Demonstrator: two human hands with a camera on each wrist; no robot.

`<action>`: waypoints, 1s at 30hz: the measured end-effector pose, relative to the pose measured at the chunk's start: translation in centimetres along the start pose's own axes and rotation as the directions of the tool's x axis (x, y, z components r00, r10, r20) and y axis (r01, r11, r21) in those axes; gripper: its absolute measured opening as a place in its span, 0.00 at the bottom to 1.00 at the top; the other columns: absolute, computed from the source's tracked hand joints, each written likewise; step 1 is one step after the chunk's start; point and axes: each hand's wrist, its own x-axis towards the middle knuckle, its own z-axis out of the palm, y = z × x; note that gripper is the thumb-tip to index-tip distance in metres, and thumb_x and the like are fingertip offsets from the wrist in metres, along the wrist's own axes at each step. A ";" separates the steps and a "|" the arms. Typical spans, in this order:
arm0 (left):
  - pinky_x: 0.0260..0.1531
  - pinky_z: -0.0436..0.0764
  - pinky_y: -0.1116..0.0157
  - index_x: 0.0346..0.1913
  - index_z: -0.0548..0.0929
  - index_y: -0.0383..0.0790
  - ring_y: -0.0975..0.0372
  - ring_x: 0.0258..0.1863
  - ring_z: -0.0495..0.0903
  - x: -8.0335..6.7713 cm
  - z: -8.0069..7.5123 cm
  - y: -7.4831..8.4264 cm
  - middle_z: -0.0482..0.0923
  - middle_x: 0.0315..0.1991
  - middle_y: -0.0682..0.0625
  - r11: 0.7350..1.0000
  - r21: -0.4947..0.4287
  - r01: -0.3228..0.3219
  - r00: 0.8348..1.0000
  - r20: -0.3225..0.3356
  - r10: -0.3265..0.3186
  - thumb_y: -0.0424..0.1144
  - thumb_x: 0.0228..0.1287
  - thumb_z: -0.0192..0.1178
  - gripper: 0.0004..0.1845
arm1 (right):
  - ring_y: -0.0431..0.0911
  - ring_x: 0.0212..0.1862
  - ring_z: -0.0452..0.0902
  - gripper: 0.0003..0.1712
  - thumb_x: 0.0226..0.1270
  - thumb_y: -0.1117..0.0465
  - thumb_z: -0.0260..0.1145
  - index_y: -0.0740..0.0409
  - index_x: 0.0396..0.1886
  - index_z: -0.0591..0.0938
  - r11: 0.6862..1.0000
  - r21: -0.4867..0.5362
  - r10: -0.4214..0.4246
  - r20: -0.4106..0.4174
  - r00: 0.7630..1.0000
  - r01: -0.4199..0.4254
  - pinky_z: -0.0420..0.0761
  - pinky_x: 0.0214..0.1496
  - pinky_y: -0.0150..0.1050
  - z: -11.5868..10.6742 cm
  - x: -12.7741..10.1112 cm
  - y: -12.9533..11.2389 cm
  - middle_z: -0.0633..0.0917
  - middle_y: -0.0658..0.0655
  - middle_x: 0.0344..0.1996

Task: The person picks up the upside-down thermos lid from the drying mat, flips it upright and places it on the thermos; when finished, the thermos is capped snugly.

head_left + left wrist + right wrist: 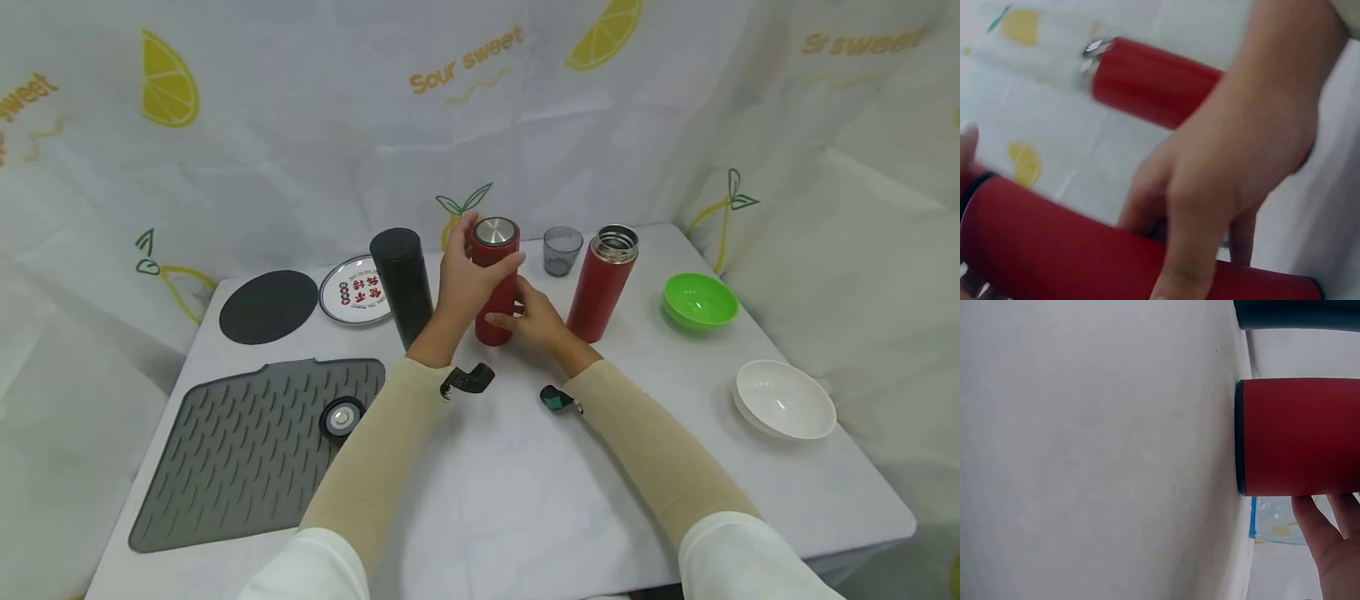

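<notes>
A red thermos (pixel 495 287) with a steel-topped lid stands upright on the white table (pixel 487 483), at mid-back. My left hand (pixel 471 275) wraps round its upper body just under the lid. My right hand (pixel 528 317) holds its lower part near the base. In the left wrist view the left hand (pixel 1235 175) lies over the red thermos (pixel 1054 250). The right wrist view shows the thermos base (pixel 1297 437) on the table, with the right hand's fingertips (pixel 1329 537) beside it.
A second red thermos (pixel 603 283) stands open, without a lid, to the right. A black thermos (pixel 403 283) stands to the left, a grey cup (pixel 562 250) behind. A green bowl (pixel 700 300) and a white bowl (pixel 783 398) lie right; a plate (pixel 356 290), round black mat (pixel 268 306) and grey ribbed mat (pixel 255 450) with a lid (pixel 342 417) lie left.
</notes>
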 end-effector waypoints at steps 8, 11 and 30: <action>0.56 0.75 0.63 0.67 0.70 0.41 0.61 0.59 0.73 -0.1 -0.3 1.3 0.74 0.59 0.49 0.982 0.185 -0.022 0.995 -0.088 0.039 0.41 0.55 0.74 0.37 | 0.51 0.65 0.69 0.45 0.60 0.50 0.72 0.46 0.73 0.60 1.000 -0.025 -0.019 0.004 1.000 0.019 0.71 0.63 0.51 0.1 0.5 -0.5 0.73 0.50 0.65; 0.58 0.73 0.62 0.70 0.67 0.42 0.59 0.62 0.71 0.3 -1.0 1.3 0.73 0.62 0.49 0.988 0.152 0.011 1.000 0.000 -0.011 0.40 0.57 0.72 0.39 | 0.51 0.65 0.69 0.44 0.61 0.50 0.72 0.45 0.73 0.60 0.998 -0.056 0.003 0.007 1.000 -0.003 0.72 0.62 0.52 -0.3 0.7 -0.8 0.73 0.50 0.64; 0.67 0.62 0.58 0.75 0.54 0.37 0.59 0.72 0.57 -7.5 -4.2 2.2 0.58 0.73 0.45 0.798 0.542 -0.263 0.945 0.313 0.098 0.44 0.68 0.60 0.40 | 0.53 0.67 0.66 0.51 0.63 0.50 0.70 0.47 0.78 0.51 0.996 -0.088 0.015 0.036 0.999 -0.011 0.71 0.63 0.50 -0.3 -0.3 0.3 0.69 0.55 0.69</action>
